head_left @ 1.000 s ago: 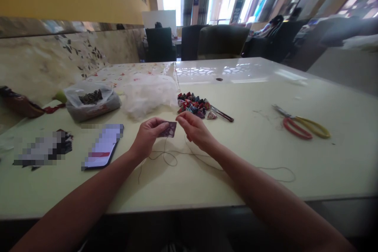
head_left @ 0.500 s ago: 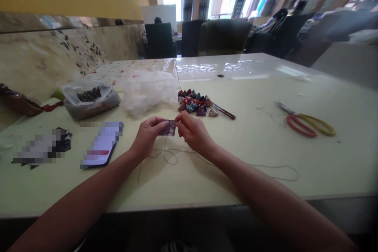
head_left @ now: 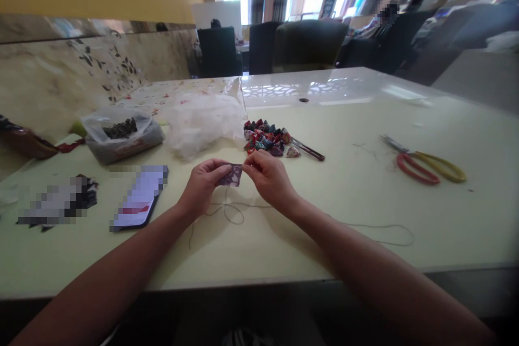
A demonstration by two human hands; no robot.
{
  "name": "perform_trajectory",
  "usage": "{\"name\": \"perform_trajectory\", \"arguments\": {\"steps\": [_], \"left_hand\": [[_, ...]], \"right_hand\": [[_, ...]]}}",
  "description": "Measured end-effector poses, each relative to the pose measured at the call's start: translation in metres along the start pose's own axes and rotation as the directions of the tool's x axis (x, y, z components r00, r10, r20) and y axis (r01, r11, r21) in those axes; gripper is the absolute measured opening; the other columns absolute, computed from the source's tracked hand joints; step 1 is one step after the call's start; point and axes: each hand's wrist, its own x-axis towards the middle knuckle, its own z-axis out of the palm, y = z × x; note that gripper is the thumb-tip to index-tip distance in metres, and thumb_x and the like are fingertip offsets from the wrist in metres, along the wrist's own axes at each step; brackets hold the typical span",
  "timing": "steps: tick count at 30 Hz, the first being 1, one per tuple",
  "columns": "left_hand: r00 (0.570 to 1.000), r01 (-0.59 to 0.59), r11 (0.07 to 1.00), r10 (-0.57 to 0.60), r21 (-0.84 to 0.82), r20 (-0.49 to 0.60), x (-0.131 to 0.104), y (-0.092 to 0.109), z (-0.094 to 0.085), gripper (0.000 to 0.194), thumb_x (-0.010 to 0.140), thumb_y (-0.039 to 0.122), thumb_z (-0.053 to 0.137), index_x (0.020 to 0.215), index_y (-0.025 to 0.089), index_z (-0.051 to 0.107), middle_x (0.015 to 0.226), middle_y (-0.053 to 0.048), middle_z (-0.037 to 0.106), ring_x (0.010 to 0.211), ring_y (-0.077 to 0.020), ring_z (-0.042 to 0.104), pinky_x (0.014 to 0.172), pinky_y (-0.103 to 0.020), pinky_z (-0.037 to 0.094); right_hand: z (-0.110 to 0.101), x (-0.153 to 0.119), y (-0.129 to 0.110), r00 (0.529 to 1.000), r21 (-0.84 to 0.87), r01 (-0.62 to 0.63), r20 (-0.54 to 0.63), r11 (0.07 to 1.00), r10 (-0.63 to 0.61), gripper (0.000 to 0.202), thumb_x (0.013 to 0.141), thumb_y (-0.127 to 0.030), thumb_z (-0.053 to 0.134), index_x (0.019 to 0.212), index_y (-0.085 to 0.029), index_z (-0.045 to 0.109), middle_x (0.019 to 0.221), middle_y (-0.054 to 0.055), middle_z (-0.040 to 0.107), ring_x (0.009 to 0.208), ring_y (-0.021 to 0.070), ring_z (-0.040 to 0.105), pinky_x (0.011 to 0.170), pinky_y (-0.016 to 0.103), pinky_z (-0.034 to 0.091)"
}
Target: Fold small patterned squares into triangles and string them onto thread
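cloth (head_left: 233, 176) spans from left grip (head_left: 204, 181) to right grip's (head_left: 268, 175) fingertips.

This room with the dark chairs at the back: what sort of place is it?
Probably a shared workroom or office, with handicraft under way. Several dark chairs stand beyond the pale table, which holds loose thread and red-and-yellow-handled scissors.

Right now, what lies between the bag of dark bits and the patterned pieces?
A white, translucent heap lies between the bag and the patterned pieces, in the head view.
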Motion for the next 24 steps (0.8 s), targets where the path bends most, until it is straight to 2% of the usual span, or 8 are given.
{"name": "perform_trajectory", "arguments": {"steps": [3, 7, 9, 11, 14, 16, 19, 24], "left_hand": [[1.0, 0.011, 1.0, -0.011, -0.017, -0.011, 0.001, 0.0, 0.0, 0.032, 0.062, 0.031, 0.09, 0.082, 0.012, 0.074, 0.077, -0.006, 0.074, 0.066, -0.0141, 0.067, 0.067, -0.027, 0.054], [0.999, 0.016, 0.999, -0.018, -0.041, -0.044, 0.001, 0.001, 0.0, 0.033, 0.061, 0.03, 0.09, 0.082, 0.012, 0.073, 0.078, -0.006, 0.075, 0.068, -0.0141, 0.068, 0.069, -0.026, 0.055], [0.998, 0.025, 0.998, -0.028, -0.055, -0.06, 0.001, 0.002, 0.0, 0.032, 0.06, 0.029, 0.089, 0.081, 0.012, 0.072, 0.078, -0.006, 0.075, 0.069, -0.0144, 0.068, 0.07, -0.026, 0.055], [0.997, 0.037, 0.996, -0.042, -0.075, -0.072, 0.0, 0.003, 0.001, 0.031, 0.06, 0.028, 0.089, 0.081, 0.011, 0.072, 0.078, -0.006, 0.074, 0.069, -0.014, 0.068, 0.071, -0.026, 0.055], [0.995, 0.06, 0.993, -0.067, -0.099, -0.069, 0.0, 0.002, 0.002, 0.029, 0.061, 0.027, 0.088, 0.08, 0.011, 0.072, 0.078, -0.006, 0.074, 0.069, -0.0136, 0.068, 0.071, -0.026, 0.055], [0.995, 0.07, 0.993, -0.076, -0.095, -0.062, 0.0, 0.002, 0.002, 0.029, 0.061, 0.027, 0.087, 0.08, 0.012, 0.072, 0.078, -0.006, 0.074, 0.068, -0.0135, 0.067, 0.069, -0.025, 0.055], [0.995, 0.073, 0.993, -0.078, -0.088, -0.061, -0.001, 0.001, 0.003, 0.029, 0.061, 0.028, 0.088, 0.08, 0.012, 0.073, 0.076, -0.004, 0.073, 0.066, -0.0119, 0.065, 0.064, -0.023, 0.053], [0.993, 0.019, 0.993, -0.032, -0.119, -0.113, -0.003, 0.001, 0.004, 0.027, 0.059, 0.026, 0.088, 0.077, 0.012, 0.073, 0.074, -0.003, 0.072, 0.067, -0.0106, 0.064, 0.065, -0.021, 0.052]], "right_hand": [[-0.001, 0.001, 0.0, 0.999, 0.001, -0.019, 0.035, 1.0, 0.019, 0.019, 0.088, -0.02, 0.061, 0.069, -0.019, 0.055, 0.074, 0.002, 0.057, 0.074, 0.0157, 0.052, 0.072, 0.029, 0.039], [-0.002, 0.002, 0.005, 0.999, 0.054, -0.037, -0.017, 0.998, 0.038, 0.017, 0.087, -0.022, 0.059, 0.071, -0.019, 0.056, 0.078, 0.002, 0.057, 0.076, 0.0154, 0.052, 0.073, 0.029, 0.039], [0.0, 0.002, 0.008, 0.994, 0.155, -0.108, -0.002, 0.982, 0.11, 0.017, 0.089, -0.025, 0.056, 0.073, -0.02, 0.054, 0.072, 0.001, 0.057, 0.071, 0.0144, 0.051, 0.069, 0.028, 0.039], [0.003, 0.001, 0.01, 0.98, 0.269, -0.201, 0.064, 0.942, 0.191, 0.015, 0.091, -0.027, 0.051, 0.077, -0.021, 0.051, 0.064, -0.001, 0.056, 0.062, 0.0127, 0.048, 0.061, 0.026, 0.037], [0.007, -0.002, 0.006, 0.95, 0.389, -0.312, 0.142, 0.867, 0.278, 0.012, 0.093, -0.029, 0.049, 0.082, -0.022, 0.048, 0.059, -0.006, 0.047, 0.052, 0.0094, 0.039, 0.052, 0.023, 0.031], [0.007, -0.004, 0.001, 0.914, 0.455, -0.406, 0.19, 0.793, 0.359, 0.013, 0.092, -0.032, 0.052, 0.085, -0.022, 0.047, 0.059, -0.008, 0.041, 0.048, 0.0074, 0.032, 0.047, 0.021, 0.026], [0.006, -0.005, -0.007, 0.831, 0.553, -0.555, 0.329, 0.622, 0.449, 0.022, 0.087, -0.04, 0.064, 0.093, -0.023, 0.051, 0.057, -0.01, 0.035, 0.045, 0.0063, 0.026, 0.041, 0.02, 0.02], [0.011, -0.01, -0.01, 0.696, 0.605, -0.718, 0.616, 0.344, 0.369, 0.039, 0.074, -0.045, 0.081, 0.088, -0.022, 0.053, 0.053, -0.013, 0.027, 0.045, 0.0046, 0.018, 0.039, 0.018, 0.014]]}}
